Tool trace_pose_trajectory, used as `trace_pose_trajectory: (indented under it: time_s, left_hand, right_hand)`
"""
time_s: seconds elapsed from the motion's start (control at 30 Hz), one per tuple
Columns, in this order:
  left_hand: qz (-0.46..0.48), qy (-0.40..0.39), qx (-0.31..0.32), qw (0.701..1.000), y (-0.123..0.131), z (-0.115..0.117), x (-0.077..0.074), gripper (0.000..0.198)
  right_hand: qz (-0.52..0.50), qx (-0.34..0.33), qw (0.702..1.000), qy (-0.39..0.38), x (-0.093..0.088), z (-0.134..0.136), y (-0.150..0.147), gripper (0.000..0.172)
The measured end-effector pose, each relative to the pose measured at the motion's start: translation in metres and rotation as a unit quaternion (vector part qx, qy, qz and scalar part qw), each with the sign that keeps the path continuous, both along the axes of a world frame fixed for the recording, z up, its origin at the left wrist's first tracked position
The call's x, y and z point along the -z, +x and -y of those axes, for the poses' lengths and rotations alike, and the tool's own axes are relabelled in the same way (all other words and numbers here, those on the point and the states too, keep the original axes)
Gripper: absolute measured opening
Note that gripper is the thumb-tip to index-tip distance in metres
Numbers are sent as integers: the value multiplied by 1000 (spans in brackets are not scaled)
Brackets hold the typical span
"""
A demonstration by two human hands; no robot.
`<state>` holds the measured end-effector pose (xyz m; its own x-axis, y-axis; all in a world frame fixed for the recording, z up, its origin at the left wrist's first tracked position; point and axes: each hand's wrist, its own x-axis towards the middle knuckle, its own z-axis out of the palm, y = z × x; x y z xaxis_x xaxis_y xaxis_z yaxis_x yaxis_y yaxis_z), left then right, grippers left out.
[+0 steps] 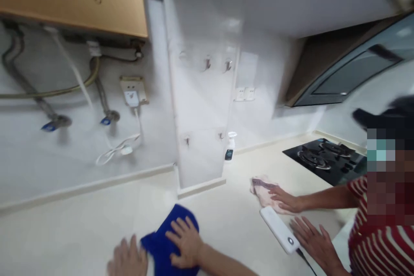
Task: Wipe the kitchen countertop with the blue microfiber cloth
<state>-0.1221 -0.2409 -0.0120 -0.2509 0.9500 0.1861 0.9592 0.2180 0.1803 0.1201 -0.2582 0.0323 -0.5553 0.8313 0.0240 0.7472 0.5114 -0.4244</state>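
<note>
Fingers [177,228] of the right hand [185,245] are spread flat so the blue cloth [159,246] is pressed down; the left hand [127,261] (blurry) is laid open beside it.

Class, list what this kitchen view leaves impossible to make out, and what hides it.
Head view:
- Left hand blurred, cut by the bottom edge; grip unreadable.
- Blue cloth partly under the right hand.
- Spray bottle label too small.
- Pink cloth partly under a co-worker's hand.

Cloths 2: blue cloth [168,237], pink cloth [263,189]. Hands 4: left hand [127,259], right hand [184,242], two co-worker's hands [286,200]. Power bank [278,229] 1.
</note>
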Motion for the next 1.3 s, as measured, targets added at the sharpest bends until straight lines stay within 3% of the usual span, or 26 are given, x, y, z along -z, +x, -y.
trace_pose_trajectory:
  time_s: [0.13, 0.3, 0.4, 0.6, 0.77, 1.17, 1.3]
  left_hand:
    - [-4, -33, -16, 999, 18, 12, -19, 62]
    - [37, -27, -16, 999, 19, 13, -11, 60]
    - [52, -12, -12, 998, 19, 15, -3, 60]
    - [56, 23, -8, 998, 17, 16, 7, 57]
    - [46, 35, -2, 998, 16, 17, 11, 56]
    - [55, 21, 2, 998, 11, 24, 20, 58]
    - [66, 17, 3, 998, 11, 26, 21, 60]
  right_hand:
    - [2, -15, 998, -63, -11, 44, 43, 77]
    - [78, -23, 996, -34, -5, 47, 45, 75]
    - [97, -24, 995, -6, 2, 20, 21, 73]
    - [104, -5, 995, 12, 7, -60, -34, 68]
    - [128, 50, 990, 27, 11, -109, -68, 70]
    - [156, 164, 973, 47, 27, -226, -95, 79]
    - [163, 187, 968, 39, 27, -248, -101, 80]
